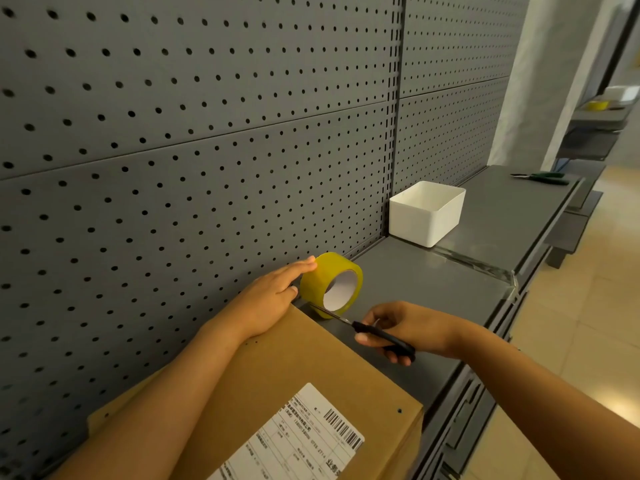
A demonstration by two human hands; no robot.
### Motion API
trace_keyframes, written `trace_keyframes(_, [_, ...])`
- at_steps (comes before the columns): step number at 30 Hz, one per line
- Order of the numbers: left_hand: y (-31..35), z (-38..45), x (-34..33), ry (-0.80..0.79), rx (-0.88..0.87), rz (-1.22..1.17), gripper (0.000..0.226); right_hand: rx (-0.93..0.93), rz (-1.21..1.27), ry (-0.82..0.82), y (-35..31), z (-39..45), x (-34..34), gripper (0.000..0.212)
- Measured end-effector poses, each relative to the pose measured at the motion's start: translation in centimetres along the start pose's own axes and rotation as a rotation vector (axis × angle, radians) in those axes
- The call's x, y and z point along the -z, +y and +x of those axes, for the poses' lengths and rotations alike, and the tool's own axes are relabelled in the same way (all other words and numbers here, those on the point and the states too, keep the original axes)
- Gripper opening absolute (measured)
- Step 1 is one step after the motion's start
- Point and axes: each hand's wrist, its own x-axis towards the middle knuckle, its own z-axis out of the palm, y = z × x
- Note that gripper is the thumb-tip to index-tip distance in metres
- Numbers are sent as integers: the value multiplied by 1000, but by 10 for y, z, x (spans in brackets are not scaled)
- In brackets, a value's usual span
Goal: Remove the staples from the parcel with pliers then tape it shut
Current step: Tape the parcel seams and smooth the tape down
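Parcel (298,386) lies flat on the grey shelf (426,282), brown cardboard, white shipping label (294,441) with barcode facing up near the front corner. Back edge sits against the pegboard (194,133).

Tape (331,285), yellow roll with white core, stands on edge on the shelf just past the parcel's far corner, core opening facing the front-right.

Left hand (277,294) reaches over the parcel, forearm across its top. Fingers straight and together, laid flat against the roll's left side; thumb near the roll's lower edge. Grip open, steadying the tape, not wrapped round it.

Right hand (398,329) hovers over the shelf right of the parcel. Fingers curled through and around the black handles of scissors (367,330). Grip closed on scissors. Blades point left toward the bottom of the roll, tips right at the tape's lower edge by the parcel corner; blades look near shut, hard to tell if they touch a tape strip.

White bin (427,213), open-topped, sits further along the shelf against the pegboard, well apart from the tape.

Pliers (542,177), green handles, lie at the far end of the shelf, well apart from both hands.

Tiled floor (571,341) to the right.
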Motion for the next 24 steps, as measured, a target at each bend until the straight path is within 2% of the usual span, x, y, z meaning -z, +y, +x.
trace_keyframes(4, [0,0,0,-2,1,22,54,96,58,98,14,-14,16,33])
trace_keyframes(7, [1,0,0,4,-3,39,51,151,93,337,26,-16,24,33])
trace_keyframes(9, [1,0,-1,8,-6,53,49,71,-114,560,37,-10,31,34])
trace_keyframes(11, [1,-1,-1,13,-12,62,49,-67,-412,666,46,-5,38,35])
trace_keyframes(16, [1,-2,-1,24,-13,79,47,-195,-720,579,61,7,52,42])
trace_keyframes(20, [2,-3,-1,26,-12,89,47,-233,-861,596,64,14,60,33])
trace_keyframes(24, [3,-4,0,31,-23,97,48,-287,-956,541,67,17,69,31])
